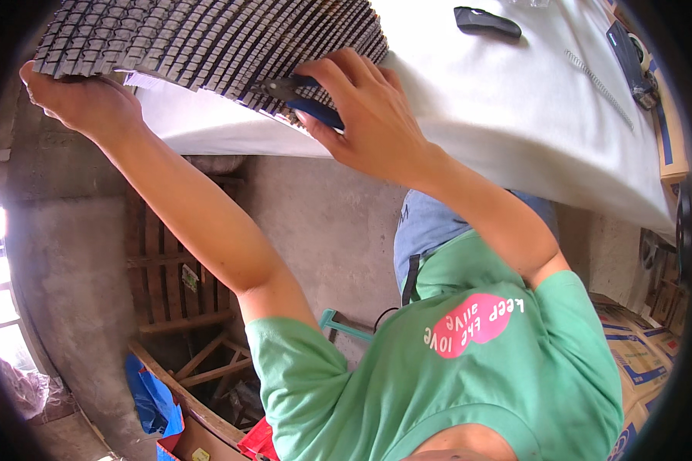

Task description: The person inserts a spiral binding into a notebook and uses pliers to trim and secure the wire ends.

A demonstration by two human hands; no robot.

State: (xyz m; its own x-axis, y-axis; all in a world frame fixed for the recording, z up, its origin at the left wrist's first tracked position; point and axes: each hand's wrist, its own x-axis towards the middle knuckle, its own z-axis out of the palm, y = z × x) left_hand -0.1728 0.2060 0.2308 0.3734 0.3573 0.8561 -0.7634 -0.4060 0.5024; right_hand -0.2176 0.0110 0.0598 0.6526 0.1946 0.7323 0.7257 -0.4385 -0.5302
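Note:
A large grey sheet (207,38) made up of small, closely spaced blocks in dark-lined rows fills the upper left. My left hand (92,107) holds its near left edge, with most of the fingers hidden at the edge. In my right hand (373,115) is a pair of blue-handled cutting nippers (315,109). Their dark metal jaws point left, against the sheet's near edge; whether they are closed on a piece I cannot make out.
The white-covered table (469,100) bears a black handheld tool (487,23), a thin coiled strip (598,88) and a black device (630,63) at the right. Cartons (640,357) are stacked lower right. A wooden pallet (178,269) leans behind my left arm.

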